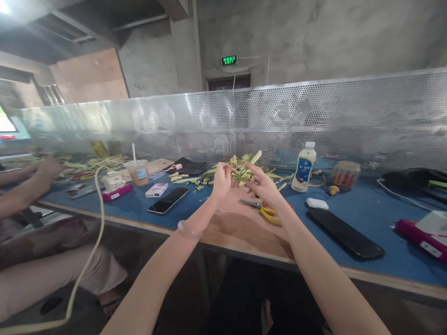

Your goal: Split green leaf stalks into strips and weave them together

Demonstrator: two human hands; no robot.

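My left hand (222, 180) is raised over the blue table (366, 218), its fingers curled shut round the end of a green leaf strip (240, 173). My right hand (263, 184) is just right of it, fingers stretched out and apart, touching the same bunch of leaves. More cut green and pale leaf pieces (188, 178) lie on the table behind my hands. Below my right hand lie scissors with yellow and red handles (264, 209) on a brown board (244, 228). A clear bangle (188, 229) is on my left wrist.
A black phone (168, 200), a pink box (156, 190), an iced drink cup (138, 171), a white bottle (303, 167), a white earbud case (317, 204) and a second black phone (345, 233) are on the table. A co-worker's arm (24, 186) works at the left. A perforated metal screen (314, 116) backs the table.
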